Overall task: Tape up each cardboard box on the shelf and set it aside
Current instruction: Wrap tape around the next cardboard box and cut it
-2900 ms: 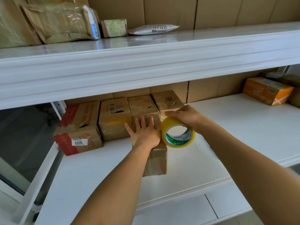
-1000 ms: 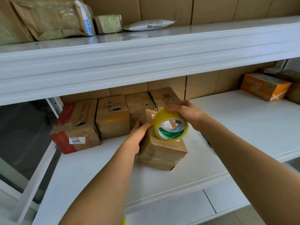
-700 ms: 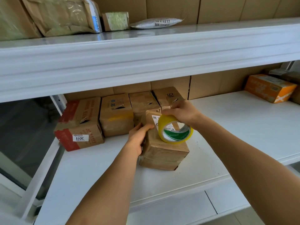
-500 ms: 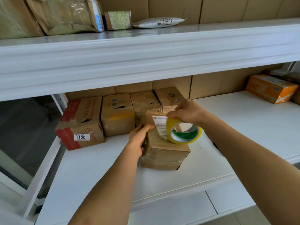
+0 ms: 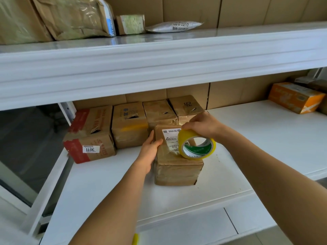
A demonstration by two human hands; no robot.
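The box [image 5: 177,156] is held at its 9 o'clock side by the left hand [image 5: 150,147] and the tape roll [image 5: 197,145] is gripped by the right hand [image 5: 201,125], so the tape could be laid crooked if the box is let slip.

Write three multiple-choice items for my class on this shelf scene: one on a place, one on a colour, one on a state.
1. Where is the orange box?
A. far right of the lower shelf
B. top shelf
C. on the floor

2. What colour is the tape roll?
A. blue
B. yellow
C. black

3. What is the left hand doing?
A. hanging idle
B. holding scissors
C. steadying the labelled box

Answers: 1 A, it sits at that shelf's right end. 2 B, yellow outside. 3 C, it holds the box's left side while the right hand grips the roll.
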